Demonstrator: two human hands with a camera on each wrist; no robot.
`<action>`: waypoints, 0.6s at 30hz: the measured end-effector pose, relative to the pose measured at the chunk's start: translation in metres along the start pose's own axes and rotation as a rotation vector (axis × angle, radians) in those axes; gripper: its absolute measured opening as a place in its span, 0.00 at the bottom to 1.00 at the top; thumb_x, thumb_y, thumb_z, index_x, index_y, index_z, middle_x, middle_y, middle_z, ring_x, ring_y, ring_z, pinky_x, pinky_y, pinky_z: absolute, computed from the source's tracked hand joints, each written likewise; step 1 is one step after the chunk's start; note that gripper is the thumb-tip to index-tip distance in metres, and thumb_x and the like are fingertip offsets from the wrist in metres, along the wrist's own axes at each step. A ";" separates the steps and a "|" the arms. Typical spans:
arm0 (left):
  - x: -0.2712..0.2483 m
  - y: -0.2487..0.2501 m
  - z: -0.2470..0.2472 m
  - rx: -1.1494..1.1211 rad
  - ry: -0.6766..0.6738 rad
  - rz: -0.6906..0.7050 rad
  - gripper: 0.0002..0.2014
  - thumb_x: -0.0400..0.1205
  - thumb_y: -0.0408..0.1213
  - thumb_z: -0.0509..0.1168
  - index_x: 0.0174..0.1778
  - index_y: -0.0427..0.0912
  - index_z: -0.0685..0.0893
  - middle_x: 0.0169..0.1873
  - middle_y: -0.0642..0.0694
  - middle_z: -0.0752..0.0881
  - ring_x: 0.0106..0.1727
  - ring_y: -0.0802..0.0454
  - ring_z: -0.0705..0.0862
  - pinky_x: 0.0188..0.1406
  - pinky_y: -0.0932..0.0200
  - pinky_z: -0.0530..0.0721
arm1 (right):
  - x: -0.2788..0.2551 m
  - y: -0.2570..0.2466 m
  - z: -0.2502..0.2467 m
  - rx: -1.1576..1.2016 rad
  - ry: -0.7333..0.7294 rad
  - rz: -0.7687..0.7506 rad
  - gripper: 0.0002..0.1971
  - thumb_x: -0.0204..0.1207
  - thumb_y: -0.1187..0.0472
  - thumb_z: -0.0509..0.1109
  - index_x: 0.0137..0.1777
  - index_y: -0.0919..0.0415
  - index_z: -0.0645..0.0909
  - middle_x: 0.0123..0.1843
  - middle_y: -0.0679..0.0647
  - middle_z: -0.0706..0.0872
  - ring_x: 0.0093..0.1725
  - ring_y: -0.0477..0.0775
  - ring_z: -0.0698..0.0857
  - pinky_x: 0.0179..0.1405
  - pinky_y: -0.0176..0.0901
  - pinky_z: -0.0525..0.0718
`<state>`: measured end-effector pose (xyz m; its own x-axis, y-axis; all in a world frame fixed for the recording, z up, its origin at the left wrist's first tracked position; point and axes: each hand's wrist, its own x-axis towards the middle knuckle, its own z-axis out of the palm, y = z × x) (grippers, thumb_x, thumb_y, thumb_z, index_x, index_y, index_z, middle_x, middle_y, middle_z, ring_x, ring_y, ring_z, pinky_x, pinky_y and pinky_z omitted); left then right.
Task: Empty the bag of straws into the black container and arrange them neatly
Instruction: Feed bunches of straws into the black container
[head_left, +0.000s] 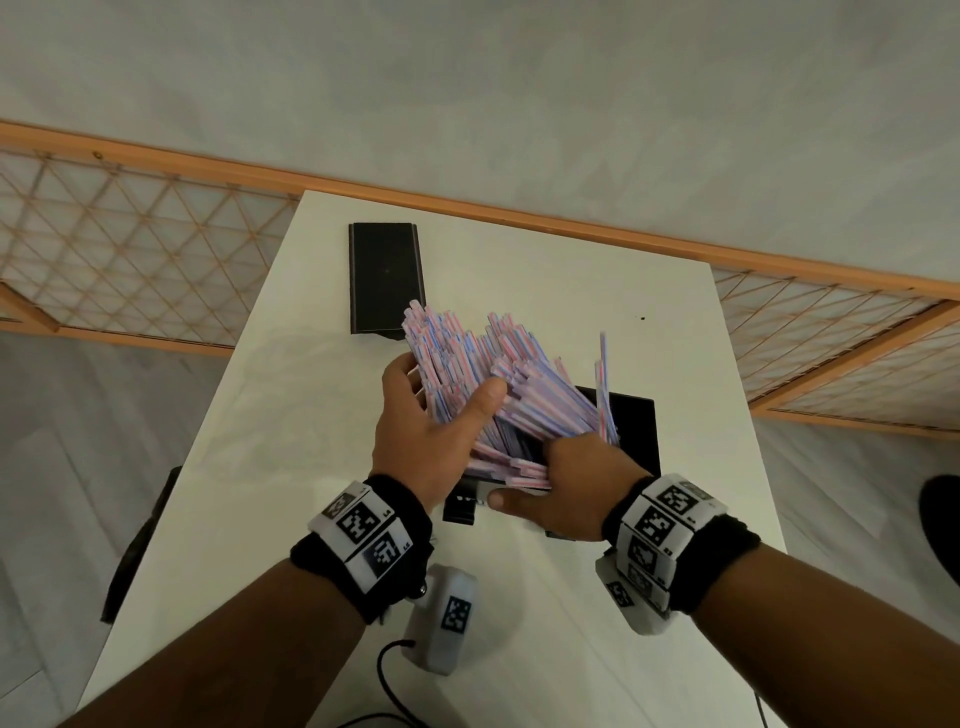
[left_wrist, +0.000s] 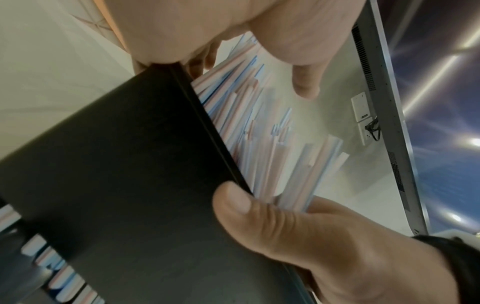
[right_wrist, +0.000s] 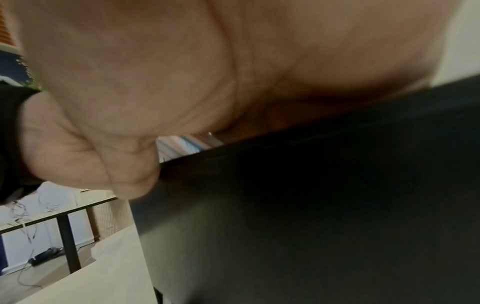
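Note:
A thick bundle of pink, blue and white straws (head_left: 498, 374) stands slanted in the black container (head_left: 636, 431), fanning up and to the far left. My left hand (head_left: 441, 410) grips the bundle from the left, with the thumb across its top. My right hand (head_left: 571, 478) holds the container's near wall. In the left wrist view its thumb (left_wrist: 233, 201) presses the outside of the black wall (left_wrist: 116, 164), and its fingers lie behind, against the straws (left_wrist: 259, 133). The right wrist view shows only palm and the container's dark wall (right_wrist: 311, 205).
A flat black lid (head_left: 384, 280) lies on the white table (head_left: 545, 270) at the far left. A faint clear film, perhaps the bag (head_left: 296, 358), lies left of the hands. A white marker device (head_left: 441, 618) with a cable sits by the near edge. A lattice screen (head_left: 130, 249) stands behind.

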<state>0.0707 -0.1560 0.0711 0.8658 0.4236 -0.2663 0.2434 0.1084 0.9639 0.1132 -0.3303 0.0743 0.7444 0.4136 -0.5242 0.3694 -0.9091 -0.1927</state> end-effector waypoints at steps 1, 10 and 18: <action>0.000 0.000 0.001 -0.002 0.002 0.006 0.47 0.59 0.69 0.78 0.71 0.53 0.73 0.60 0.57 0.89 0.59 0.57 0.90 0.65 0.43 0.88 | -0.001 -0.001 0.000 0.021 0.003 -0.018 0.43 0.56 0.12 0.56 0.45 0.52 0.78 0.39 0.48 0.86 0.43 0.54 0.88 0.47 0.49 0.88; 0.000 -0.005 0.005 0.068 -0.011 0.031 0.42 0.69 0.73 0.68 0.73 0.50 0.74 0.62 0.59 0.88 0.63 0.58 0.88 0.70 0.42 0.84 | 0.010 -0.017 0.005 0.158 -0.029 -0.046 0.28 0.73 0.31 0.71 0.59 0.53 0.77 0.44 0.46 0.80 0.52 0.56 0.85 0.49 0.39 0.75; -0.001 -0.003 -0.001 0.257 -0.052 0.073 0.43 0.67 0.48 0.86 0.75 0.50 0.71 0.61 0.60 0.86 0.58 0.63 0.87 0.57 0.65 0.83 | 0.014 -0.019 0.003 0.195 0.000 -0.129 0.36 0.74 0.33 0.71 0.78 0.49 0.70 0.67 0.51 0.84 0.67 0.55 0.83 0.63 0.40 0.78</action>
<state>0.0687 -0.1561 0.0685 0.9049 0.3745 -0.2022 0.2762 -0.1554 0.9484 0.1146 -0.3075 0.0683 0.6978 0.5268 -0.4853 0.3469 -0.8413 -0.4146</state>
